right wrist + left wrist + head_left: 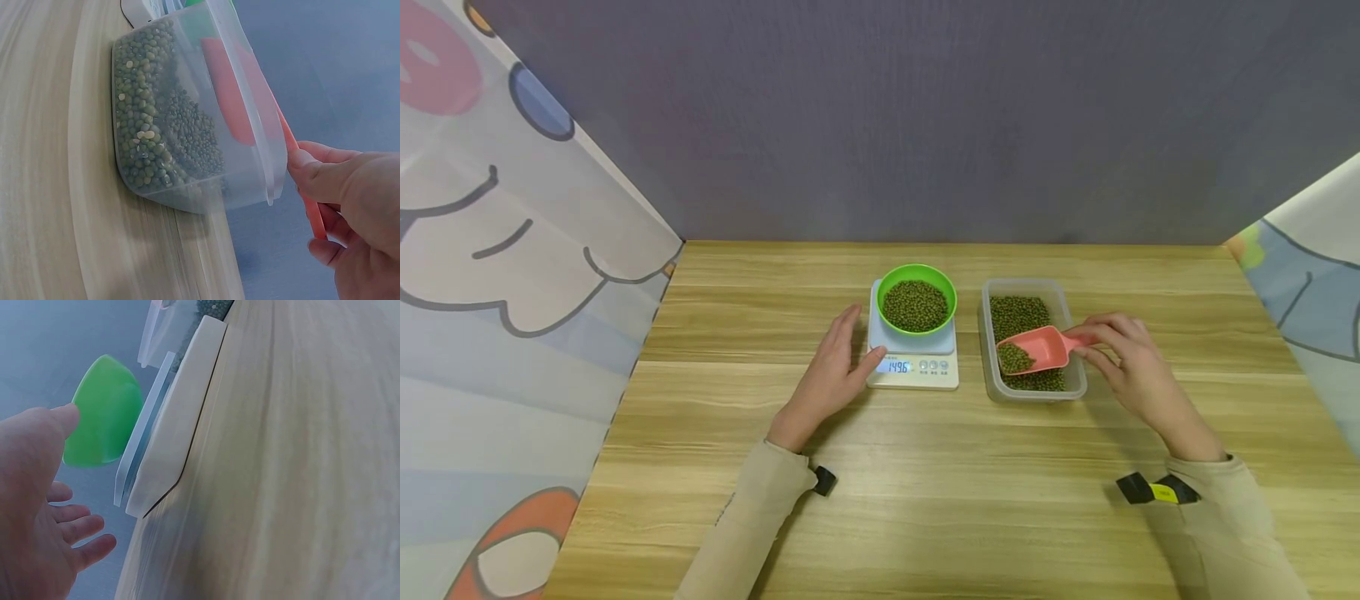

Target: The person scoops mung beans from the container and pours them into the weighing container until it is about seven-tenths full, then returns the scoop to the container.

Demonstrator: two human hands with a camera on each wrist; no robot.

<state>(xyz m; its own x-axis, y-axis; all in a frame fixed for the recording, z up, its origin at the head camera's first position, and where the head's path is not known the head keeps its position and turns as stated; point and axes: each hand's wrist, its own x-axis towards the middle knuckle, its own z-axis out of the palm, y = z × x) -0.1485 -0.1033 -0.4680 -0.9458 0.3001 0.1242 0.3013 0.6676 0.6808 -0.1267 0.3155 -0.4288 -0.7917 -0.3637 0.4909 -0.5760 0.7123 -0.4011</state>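
Note:
A green bowl point(953, 302) of mung beans point(915, 306) sits on a white kitchen scale point(951, 377), whose display reads about 149.6. Beside the scale's left edge is my left hand point(833, 367), fingers extended and holding nothing; in the left wrist view the hand point(37, 500) appears close to the bowl point(106, 415). My right hand point(1131, 367) grips the handle of a pink scoop point(1051, 348) with some beans at its front. The scoop is over a clear plastic container point(1073, 392) partly filled with mung beans. In the right wrist view, thumb and fingers pinch the handle point(312, 215).
Container and scale stand side by side on a wood-grain table point(940, 492), a narrow gap between them. A dark grey panel point(925, 125) rises behind the table's back edge. Patterned cloth point(512, 275) hangs at the left, and more at the right.

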